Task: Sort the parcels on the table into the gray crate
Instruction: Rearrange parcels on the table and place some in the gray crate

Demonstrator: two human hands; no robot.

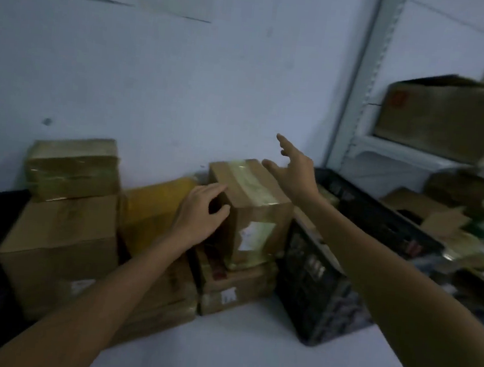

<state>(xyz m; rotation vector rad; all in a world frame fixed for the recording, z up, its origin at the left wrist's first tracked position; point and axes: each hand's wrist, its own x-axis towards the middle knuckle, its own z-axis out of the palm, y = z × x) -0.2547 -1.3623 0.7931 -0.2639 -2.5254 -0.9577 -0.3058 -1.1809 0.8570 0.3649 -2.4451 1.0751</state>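
At the far left we found a large plain carton (60,242) standing on the white surface (237,339), with a tape-wrapped parcel (72,167) resting on top of it. Beside these stood a yellow parcel (156,204) against the wall. Our left hand (199,213) lay against the left face of a tall taped box (257,214), fingers curled at its upper edge and thumb near its front corner; the image was blurred, so we could not tell whether it gripped firmly. That box stood upright on a low stack of flat cartons (233,289). Our right hand (293,170) hovered above the box's far right corner, fingers spread wide and touching nothing. Just right of the stack sat the dark crate (316,294), latticed, with parcels partly visible inside. A shelf (400,151) at the far right carried a big open carton (448,117).
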